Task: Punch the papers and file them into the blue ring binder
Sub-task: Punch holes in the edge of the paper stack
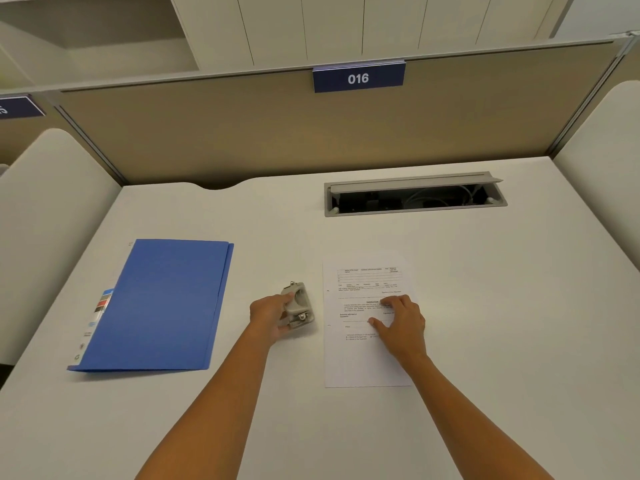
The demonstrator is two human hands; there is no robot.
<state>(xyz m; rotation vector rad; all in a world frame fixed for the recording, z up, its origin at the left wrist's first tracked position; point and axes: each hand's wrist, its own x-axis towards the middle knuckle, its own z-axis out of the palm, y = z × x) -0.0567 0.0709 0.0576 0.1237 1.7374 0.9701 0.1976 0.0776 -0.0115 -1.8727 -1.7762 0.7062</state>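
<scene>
White printed papers [367, 358] lie toward the desk's [485, 306] near edge, long axis running near to far, under the right hand [401, 323], fingers spread flat. Just beside their left edge, the left hand [273, 318] grips a grey hole punch [298, 306]. The closed blue ring binder [159, 306] lies further left, well apart.

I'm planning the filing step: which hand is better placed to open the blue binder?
Left, probably. The left hand grips the punch, nearer the blue binder; the right hand rests on the papers.
</scene>
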